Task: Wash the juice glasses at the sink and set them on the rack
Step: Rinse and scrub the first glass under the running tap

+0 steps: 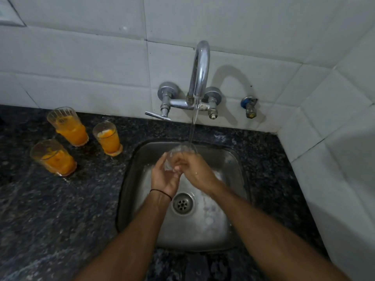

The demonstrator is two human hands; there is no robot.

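Gripping a clear glass (183, 151) at frame centre, the left hand (164, 176) and right hand (195, 169) curl round it under the faucet (199, 72) stream, above the sink (134, 179). Three juice-filled glasses (107, 137) stand on the counter (60, 209), left of frame.

Blue-capped valve (249, 106) on tiled wall (81, 57); possibly switch plate (8, 13).

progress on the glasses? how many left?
Done: nothing visibly finished; no rack in view. In hand: both hands hold one clear glass under the running tap, over the sink. Left: three juice-filled glasses stand on the counter.
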